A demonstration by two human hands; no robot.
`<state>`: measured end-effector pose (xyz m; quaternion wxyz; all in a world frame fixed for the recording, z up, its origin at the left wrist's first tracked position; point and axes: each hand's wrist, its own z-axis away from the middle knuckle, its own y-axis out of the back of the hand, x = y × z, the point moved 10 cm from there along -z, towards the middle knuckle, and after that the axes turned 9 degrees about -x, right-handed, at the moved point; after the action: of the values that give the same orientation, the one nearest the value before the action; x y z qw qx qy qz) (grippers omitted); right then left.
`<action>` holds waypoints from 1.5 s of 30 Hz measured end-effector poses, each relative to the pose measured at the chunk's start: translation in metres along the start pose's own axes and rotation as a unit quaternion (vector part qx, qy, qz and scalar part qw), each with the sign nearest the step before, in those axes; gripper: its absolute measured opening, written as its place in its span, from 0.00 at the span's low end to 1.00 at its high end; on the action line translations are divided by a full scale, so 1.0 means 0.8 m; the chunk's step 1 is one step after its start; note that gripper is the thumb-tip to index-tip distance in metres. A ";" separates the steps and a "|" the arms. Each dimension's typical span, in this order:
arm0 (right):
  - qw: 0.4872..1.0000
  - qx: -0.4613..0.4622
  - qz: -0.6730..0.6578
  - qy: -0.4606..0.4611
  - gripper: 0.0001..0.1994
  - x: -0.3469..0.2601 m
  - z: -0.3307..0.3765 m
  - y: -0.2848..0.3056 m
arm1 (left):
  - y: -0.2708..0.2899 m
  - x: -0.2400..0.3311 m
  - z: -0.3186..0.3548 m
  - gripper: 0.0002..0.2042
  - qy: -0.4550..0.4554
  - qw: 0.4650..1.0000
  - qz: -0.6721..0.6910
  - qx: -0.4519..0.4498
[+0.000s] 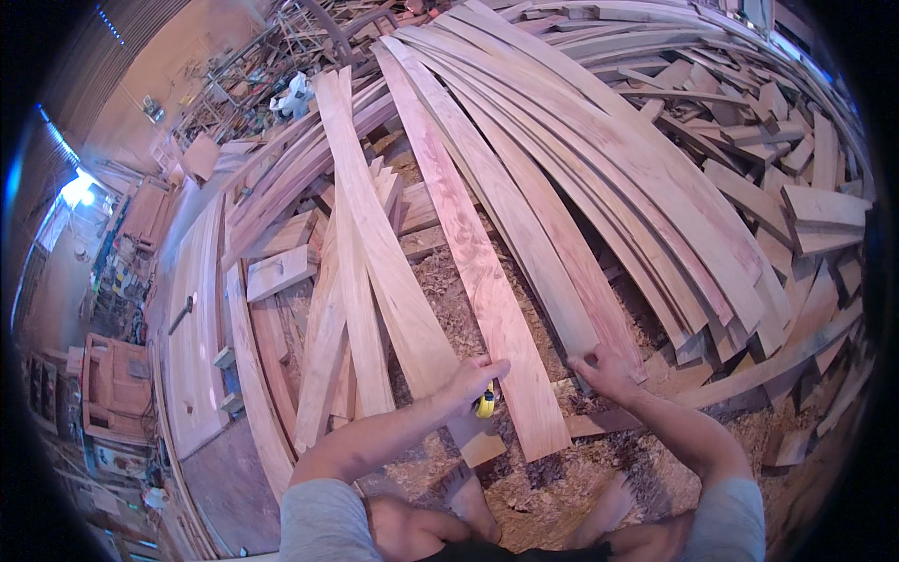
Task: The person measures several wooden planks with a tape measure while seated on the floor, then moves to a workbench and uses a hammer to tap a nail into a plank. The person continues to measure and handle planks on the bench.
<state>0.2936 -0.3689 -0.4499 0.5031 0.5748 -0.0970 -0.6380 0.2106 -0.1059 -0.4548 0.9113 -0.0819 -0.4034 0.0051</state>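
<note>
Pinkish and flat, a long wooden plank (478,272) points its near end at the person, over the shavings-strewn floor (552,492). At its left edge the left hand (474,382) grasps a compact yellow tape measure (485,405), apparently tucked low so the fingertips can steady the wood. The right hand (607,373) curls its fingers at the near end of a paler wooden plank (534,253), perhaps bracing; whether they grip it, I cannot tell.

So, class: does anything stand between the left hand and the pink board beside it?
Nothing visible does: the left hand, holding the yellow tape, is right at the pink board's left edge.
</note>
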 end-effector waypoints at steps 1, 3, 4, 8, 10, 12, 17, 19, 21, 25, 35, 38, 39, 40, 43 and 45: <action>0.990 -0.026 -0.122 -0.068 0.30 0.010 -0.001 -0.009 | -0.003 0.003 -0.002 0.12 -0.011 1.000 -0.014 -0.008; 0.941 -0.107 -0.312 -0.072 0.30 -0.011 0.001 -0.042 | -0.005 0.002 -0.006 0.12 -0.002 0.999 -0.050 -0.006; 0.902 -0.149 -0.399 -0.070 0.30 -0.024 0.006 -0.058 | -0.012 0.004 -0.010 0.12 -0.013 0.999 -0.033 -0.021; 0.924 -0.153 -0.331 -0.117 0.29 -0.034 0.031 -0.080 | -0.024 0.007 -0.022 0.13 -0.011 0.998 -0.061 -0.010; 0.899 -0.122 -0.400 -0.130 0.28 -0.033 0.040 -0.090 | -0.027 0.015 -0.021 0.15 -0.024 0.995 -0.099 0.005; 0.871 -0.077 -0.460 -0.154 0.25 -0.021 0.049 -0.098 | -0.028 0.025 -0.014 0.17 -0.035 0.988 -0.146 0.031; 0.653 -0.284 -0.696 -0.088 0.23 -0.054 0.080 -0.163 | -0.112 0.064 0.021 0.17 -0.131 0.954 -0.232 -0.135; 0.211 -0.606 -0.767 0.004 0.20 -0.138 0.161 -0.150 | -0.162 0.068 0.045 0.17 -0.163 0.922 -0.250 -0.246; 0.206 -0.594 -0.771 -0.103 0.22 -0.121 0.174 -0.163 | -0.180 0.078 0.059 0.17 -0.209 0.894 -0.301 -0.259; 0.288 -0.543 -0.782 -0.105 0.23 -0.099 0.166 -0.150 | -0.167 0.087 0.044 0.17 -0.210 0.897 -0.333 -0.200; 0.553 -0.359 -0.747 -0.084 0.22 0.007 0.112 -0.158 | -0.147 0.019 0.035 0.33 -0.011 0.908 -0.379 -0.180; 0.557 -0.346 -0.749 -0.093 0.21 0.007 0.105 -0.170 | -0.170 -0.009 0.034 0.42 0.013 0.944 -0.221 -0.244; 0.566 -0.340 -0.745 -0.094 0.21 0.004 0.105 -0.169 | -0.168 -0.015 0.025 0.44 0.026 0.942 -0.230 -0.241; 0.575 -0.335 -0.740 -0.098 0.21 0.000 0.099 -0.169 | -0.165 -0.023 0.020 0.47 0.041 0.941 -0.238 -0.239; 0.592 -0.327 -0.729 -0.106 0.21 -0.010 0.092 -0.162 | -0.164 -0.012 0.008 0.51 -0.056 0.933 -0.297 -0.197; 0.599 -0.320 -0.726 -0.107 0.21 -0.011 0.089 -0.159 | -0.165 -0.009 0.010 0.53 -0.084 0.935 -0.293 -0.183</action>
<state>0.1655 -0.3339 -0.5108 0.0123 0.1852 0.5093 -0.8403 0.1923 -0.2350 -0.4343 0.8043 -0.1245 -0.4786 -0.3295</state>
